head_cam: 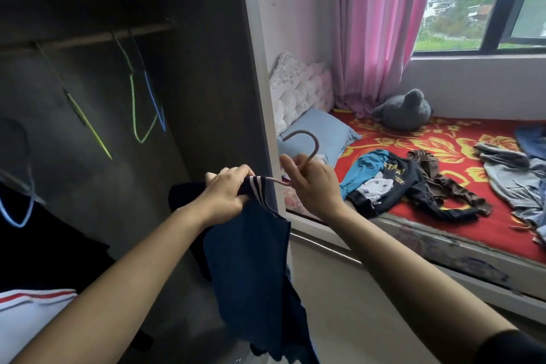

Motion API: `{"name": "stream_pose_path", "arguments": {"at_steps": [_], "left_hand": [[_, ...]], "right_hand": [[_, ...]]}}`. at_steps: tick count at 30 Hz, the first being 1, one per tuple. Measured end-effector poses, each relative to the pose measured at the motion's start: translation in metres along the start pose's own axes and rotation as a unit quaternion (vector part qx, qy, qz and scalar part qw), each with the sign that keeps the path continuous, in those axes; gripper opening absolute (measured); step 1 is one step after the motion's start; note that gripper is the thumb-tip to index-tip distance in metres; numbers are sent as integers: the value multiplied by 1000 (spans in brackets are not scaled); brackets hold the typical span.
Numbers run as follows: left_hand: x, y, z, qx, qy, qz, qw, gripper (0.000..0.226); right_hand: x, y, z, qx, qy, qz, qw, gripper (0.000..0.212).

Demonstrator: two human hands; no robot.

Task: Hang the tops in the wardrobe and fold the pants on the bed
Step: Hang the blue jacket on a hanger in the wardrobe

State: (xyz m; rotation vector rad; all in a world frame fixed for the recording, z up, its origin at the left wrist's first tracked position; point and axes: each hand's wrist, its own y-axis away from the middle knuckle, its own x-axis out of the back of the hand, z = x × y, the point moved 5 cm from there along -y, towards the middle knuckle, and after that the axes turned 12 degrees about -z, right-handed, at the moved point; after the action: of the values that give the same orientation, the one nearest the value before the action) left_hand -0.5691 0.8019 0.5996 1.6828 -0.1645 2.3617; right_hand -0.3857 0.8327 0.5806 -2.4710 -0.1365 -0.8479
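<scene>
A navy blue top (pixel 251 260) with a striped collar hangs down in front of the open wardrobe (pixel 192 97). My left hand (pixel 226 193) grips its collar. Just to the right, my right hand (pixel 313 183) holds the neck of a pinkish-grey hanger (pixel 304 140), whose hook curves up above my fingers. The hanger's arm runs into the collar. On the bed (pixel 443 233) lie a black-and-teal printed top (pixel 381 183), a brown garment (pixel 443 183) and grey and blue clothes (pixel 514 177).
Green and blue empty hangers (pixel 141 103) dangle from the wardrobe rail (pixel 88 40). A dark garment (pixel 44 239) hangs at the left, with a white one with red stripes (pixel 32 301) below. A grey plush toy (pixel 404 111), blue pillow (pixel 322 133) and pink curtain (pixel 381 23) are by the window.
</scene>
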Motion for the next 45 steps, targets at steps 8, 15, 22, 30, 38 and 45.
{"name": "stream_pose_path", "arguments": {"at_steps": [8,15,22,30,38,45], "left_hand": [[21,-10,-17,25,-42,163,985,46],[51,-2,11,-27,-65,242,968,49],[63,18,-34,30,-55,241,969,47],[50,46,-90,79,-17,215,973,33],[29,44,-136,121,-100,218,963,25],[-1,37,-138,103,-112,191,970,36]], "right_hand": [[-25,58,51,72,201,78,974,39],[-117,87,96,-122,203,-307,922,77],[-111,69,138,-134,162,-359,910,23],[-28,8,151,-145,-43,-132,980,27],[25,-44,76,-110,-52,-49,991,41],[36,-55,39,-60,30,-26,997,41]]}}
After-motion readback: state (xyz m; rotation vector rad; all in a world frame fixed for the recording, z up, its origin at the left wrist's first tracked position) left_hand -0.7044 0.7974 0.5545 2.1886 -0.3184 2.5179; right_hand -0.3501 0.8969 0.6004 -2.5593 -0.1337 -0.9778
